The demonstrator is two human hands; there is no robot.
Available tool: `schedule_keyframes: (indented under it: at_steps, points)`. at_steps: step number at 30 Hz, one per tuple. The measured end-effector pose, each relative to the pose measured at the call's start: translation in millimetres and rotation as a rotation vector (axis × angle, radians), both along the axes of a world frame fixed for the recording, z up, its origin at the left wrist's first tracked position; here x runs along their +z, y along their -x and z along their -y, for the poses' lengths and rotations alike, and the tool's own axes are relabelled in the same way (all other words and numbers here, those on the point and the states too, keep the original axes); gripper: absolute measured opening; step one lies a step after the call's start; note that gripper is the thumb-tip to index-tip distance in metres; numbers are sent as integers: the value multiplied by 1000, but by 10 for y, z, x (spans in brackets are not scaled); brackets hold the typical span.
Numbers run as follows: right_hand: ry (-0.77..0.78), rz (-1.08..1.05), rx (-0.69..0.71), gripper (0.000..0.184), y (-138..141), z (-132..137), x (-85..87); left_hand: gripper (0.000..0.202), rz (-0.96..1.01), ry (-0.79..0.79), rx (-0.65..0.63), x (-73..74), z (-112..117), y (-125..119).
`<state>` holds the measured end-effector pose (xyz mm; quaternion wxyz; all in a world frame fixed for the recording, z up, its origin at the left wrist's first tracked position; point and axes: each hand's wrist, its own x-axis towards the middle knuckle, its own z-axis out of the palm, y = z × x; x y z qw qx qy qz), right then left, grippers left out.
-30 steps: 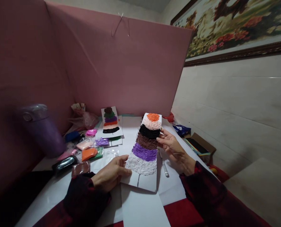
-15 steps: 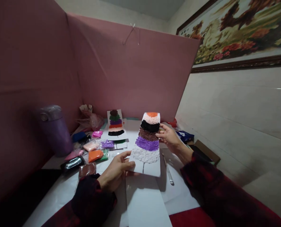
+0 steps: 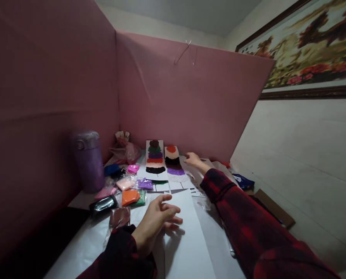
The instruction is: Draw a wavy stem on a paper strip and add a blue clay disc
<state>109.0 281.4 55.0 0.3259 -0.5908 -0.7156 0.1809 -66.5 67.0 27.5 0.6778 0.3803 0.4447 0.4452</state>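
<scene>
A white card with clay-like bands of orange, pale peach, black, brown, purple and white (image 3: pixel 175 171) stands at the back of the table, leaning away from me. Just right of its edge is my right hand (image 3: pixel 194 160), fingers loosely extended and apart, with nothing visible in them. A second banded card (image 3: pixel 154 155) stands at its left. My left hand (image 3: pixel 158 221) hovers open over a blank white sheet (image 3: pixel 187 240), its fingers spread and holding nothing. A slim tool with a pale handle (image 3: pixel 231 248) lies partly hidden beneath my right sleeve.
Bagged clay packs, among them orange (image 3: pixel 130 197), purple (image 3: pixel 144 183) and brown (image 3: pixel 120 218), crowd the left. Behind them stand a purple bottle (image 3: pixel 89 162) and a pink plastic bag (image 3: pixel 129 152). Pink panels (image 3: pixel 184 97) enclose the back and left. A cardboard box (image 3: pixel 277 211) sits right.
The banded card has moved from both hands to the back, beside the other card. My left hand has let go and opened; my right hand has reached farther away. The view has shifted.
</scene>
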Motion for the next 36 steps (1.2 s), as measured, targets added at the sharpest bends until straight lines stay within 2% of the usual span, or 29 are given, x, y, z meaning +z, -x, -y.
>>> schedule_keyframes:
  at_steps: [4,6,8,11,16,22,28,36]
  points:
    - [-109,290,273,18,221,284,-60,51,-25,-10,-51,12,25,-24]
    - [-175,418,410,23,345,482,-108,46,-40,-18,-70,21,38,-33]
    - [-234,536,480,22,460,638,-170,43,-55,-27,-79,29,47,-38]
    - [-295,652,504,15,584,730,-259,41,-63,-38,-82,34,45,-38]
    - [-354,636,444,19,636,642,-234,40,-63,-39,-63,42,24,-35]
    - [-389,380,227,30,580,467,-33,41,-75,-41,-69,19,11,-31]
    - [-404,138,86,30,529,375,24,41,-80,-49,-77,-22,-9,-39]
    - [-377,-55,75,30,570,382,56,42,-86,-38,-68,-31,-8,-43]
